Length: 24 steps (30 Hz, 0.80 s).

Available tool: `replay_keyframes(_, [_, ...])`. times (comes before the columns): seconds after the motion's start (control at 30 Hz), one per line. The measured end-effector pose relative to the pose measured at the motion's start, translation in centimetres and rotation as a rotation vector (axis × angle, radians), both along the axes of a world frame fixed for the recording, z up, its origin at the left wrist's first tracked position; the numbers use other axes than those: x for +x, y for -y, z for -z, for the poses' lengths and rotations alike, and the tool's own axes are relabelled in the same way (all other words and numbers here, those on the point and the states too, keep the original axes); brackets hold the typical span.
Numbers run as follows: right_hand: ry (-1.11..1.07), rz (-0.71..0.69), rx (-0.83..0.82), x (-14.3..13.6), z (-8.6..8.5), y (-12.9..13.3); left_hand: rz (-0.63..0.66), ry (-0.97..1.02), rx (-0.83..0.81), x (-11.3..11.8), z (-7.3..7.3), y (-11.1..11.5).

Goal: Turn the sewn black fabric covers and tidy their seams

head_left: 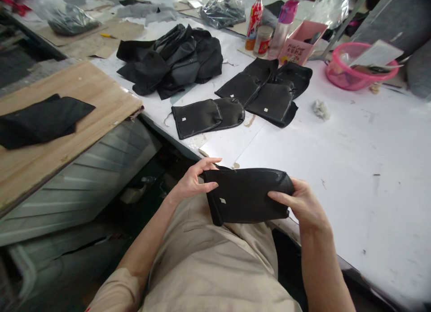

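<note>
Between my two hands is a folded black fabric piece, held over my lap at the table's edge. It has a small white tag near its left end. My left hand pinches its upper left corner, thumb in front and fingers behind. At the right end my right hand grips it, with the thumb lying across the front. Beyond them on the table lie similar flat black pieces, overlapping, and more such pieces to their right. Small white tags show on several of these.
A heap of black fabric lies farther back. At the left, a wooden board carries another black piece. Back right stand a red-capped bottle, a jar, a pink box and a pink basket.
</note>
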State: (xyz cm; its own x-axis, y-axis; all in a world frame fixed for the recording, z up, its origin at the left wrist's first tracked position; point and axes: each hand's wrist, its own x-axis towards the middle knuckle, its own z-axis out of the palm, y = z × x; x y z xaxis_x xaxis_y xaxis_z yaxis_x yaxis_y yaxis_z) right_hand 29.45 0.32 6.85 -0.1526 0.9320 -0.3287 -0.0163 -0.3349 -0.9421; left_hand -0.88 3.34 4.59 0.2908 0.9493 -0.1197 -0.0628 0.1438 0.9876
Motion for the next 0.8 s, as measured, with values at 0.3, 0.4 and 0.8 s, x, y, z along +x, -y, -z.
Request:
replay_keyframes(0.3, [0.09, 0.244, 0.026, 3.4, -0.1, 0.6, 0.297, -0.286, -0.153, -5.0, -0.3, -0.4])
replay_keyframes(0.4, [0.071, 0.235, 0.011, 2.4, 0.8, 0.5, 0.243, -0.195, -0.253, -4.4, -0.3, 0.9])
replay_keyframes(0.8, [-0.283, 0.187, -0.18, -4.4, 6.2, 0.4, -0.198, 0.01, 0.07, 0.1, -1.6, 2.2])
